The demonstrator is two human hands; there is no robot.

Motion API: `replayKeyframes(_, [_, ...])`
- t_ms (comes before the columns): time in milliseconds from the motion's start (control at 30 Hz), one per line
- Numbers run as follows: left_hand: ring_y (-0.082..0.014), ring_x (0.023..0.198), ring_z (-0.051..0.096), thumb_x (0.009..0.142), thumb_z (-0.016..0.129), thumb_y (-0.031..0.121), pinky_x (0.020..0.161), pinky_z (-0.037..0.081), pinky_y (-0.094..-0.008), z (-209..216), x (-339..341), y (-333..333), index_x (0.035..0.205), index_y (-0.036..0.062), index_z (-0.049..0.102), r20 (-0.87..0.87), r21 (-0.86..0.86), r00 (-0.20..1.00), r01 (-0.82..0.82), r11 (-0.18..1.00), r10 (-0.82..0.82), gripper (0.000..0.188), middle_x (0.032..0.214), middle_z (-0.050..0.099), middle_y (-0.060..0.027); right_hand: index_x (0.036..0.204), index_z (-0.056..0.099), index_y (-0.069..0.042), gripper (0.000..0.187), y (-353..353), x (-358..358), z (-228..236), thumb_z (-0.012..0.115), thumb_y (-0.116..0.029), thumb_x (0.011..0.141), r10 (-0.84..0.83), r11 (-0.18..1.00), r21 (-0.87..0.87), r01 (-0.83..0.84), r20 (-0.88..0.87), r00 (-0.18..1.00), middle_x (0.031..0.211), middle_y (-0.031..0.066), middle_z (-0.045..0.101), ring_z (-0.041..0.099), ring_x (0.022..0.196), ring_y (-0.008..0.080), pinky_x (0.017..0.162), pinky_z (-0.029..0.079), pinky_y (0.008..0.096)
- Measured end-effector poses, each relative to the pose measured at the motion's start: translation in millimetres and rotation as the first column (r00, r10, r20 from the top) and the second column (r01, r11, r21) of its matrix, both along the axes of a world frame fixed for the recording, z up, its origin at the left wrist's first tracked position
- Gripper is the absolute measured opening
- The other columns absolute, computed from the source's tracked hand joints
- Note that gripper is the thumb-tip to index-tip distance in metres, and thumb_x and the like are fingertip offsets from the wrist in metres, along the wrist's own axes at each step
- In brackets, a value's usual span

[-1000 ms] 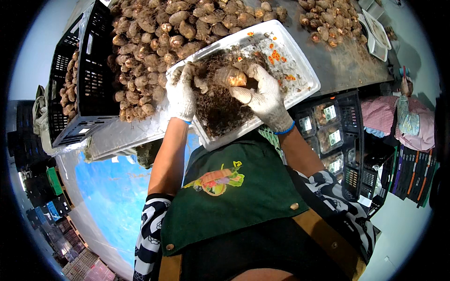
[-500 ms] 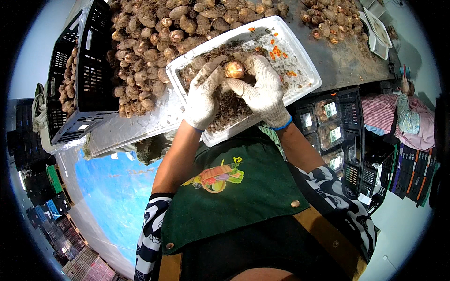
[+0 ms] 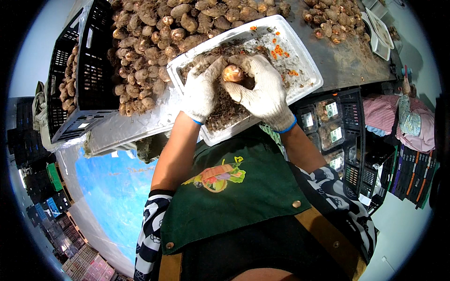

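Over a white foam tray (image 3: 303, 60), a small hairy brown taro (image 3: 233, 74) with a pale, pinkish end sits between my gloved hands. My right hand (image 3: 266, 89) is closed round its right side, thumb below and fingers above. My left hand (image 3: 201, 90) presses in from the left, its bent fingers against the taro and partly hidden. Both white knit gloves are soiled at the fingers. Loose brown fibres and dirt (image 3: 225, 112) lie in the tray beneath my hands, and several small orange slices (image 3: 278, 50) lie at its far right.
A large heap of taros (image 3: 145, 56) covers the metal table (image 3: 347, 65) at far left, beside a black crate (image 3: 96, 70). Far right are a smaller taro pile (image 3: 335, 21) and a white scale (image 3: 379, 33). Packed clear boxes (image 3: 330, 122) fill a black crate; a person (image 3: 398, 117) is at right.
The taro has tilted slightly between my hands and shifted a little left and down. My left fingers have straightened somewhat and drawn together beside it.
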State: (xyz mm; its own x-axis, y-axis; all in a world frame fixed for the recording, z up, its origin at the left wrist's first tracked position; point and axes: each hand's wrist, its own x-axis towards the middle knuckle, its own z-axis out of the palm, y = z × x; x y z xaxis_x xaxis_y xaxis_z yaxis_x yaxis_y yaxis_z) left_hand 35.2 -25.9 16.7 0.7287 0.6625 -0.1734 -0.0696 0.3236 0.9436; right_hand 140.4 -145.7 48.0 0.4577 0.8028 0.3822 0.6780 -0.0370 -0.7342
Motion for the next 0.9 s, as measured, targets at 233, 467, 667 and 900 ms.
replayKeyframes(233, [-0.015,0.087,0.063,0.096,0.056,0.014,0.08,0.051,-0.027,-27,-14,1,0.113,-0.0041,0.061,-0.017,0.148,0.997,-0.07,0.986,0.073,0.025,0.099,0.067,-0.0084,0.112,0.061,0.003,0.048,-4,0,16,0.08,-0.016,0.072,-0.068,0.995,0.078,0.061,0.096,0.993,0.104,0.0158,0.061,0.063,0.094,0.0289,0.082,0.05,0.0359])
replayKeyframes(467, [-0.0196,0.104,0.06,0.094,0.055,0.006,0.093,0.048,-0.031,10,-27,-4,0.129,-0.0032,0.051,0.14,-0.022,0.988,0.075,0.997,-0.071,0.037,0.116,0.063,-0.0115,0.111,0.061,0.003,0.046,-7,0,22,0.08,-0.013,0.072,-0.011,0.998,0.058,0.011,0.011,1.0,0.105,0.0159,0.06,0.063,0.094,0.028,0.081,0.051,0.0356])
replayKeyframes(667, [-0.0207,0.122,0.05,0.091,0.056,0.001,0.102,0.042,-0.0328,29,-34,-7,0.143,-0.0007,0.037,0.078,0.283,0.958,0.245,0.927,-0.277,0.056,0.136,0.051,-0.0128,0.109,0.063,0.002,0.036,-7,-1,30,0.074,-0.016,0.081,0.067,0.994,0.089,-0.06,-0.069,0.995,0.1,0.014,0.062,0.063,0.093,0.0252,0.079,0.051,0.0339])
replayKeyframes(900, [-0.0202,0.121,0.054,0.095,0.047,0.003,0.096,0.046,-0.028,-8,-47,-11,0.145,0.0012,0.032,0.438,-0.238,0.874,0.338,0.911,-0.21,0.052,0.138,0.049,-0.0126,0.103,0.069,-0.006,0.024,-9,3,36,0.063,-0.026,0.092,0.111,0.991,0.095,-0.09,-0.248,0.963,0.077,0.0074,0.062,0.063,0.074,0.0186,0.064,0.048,0.0321])
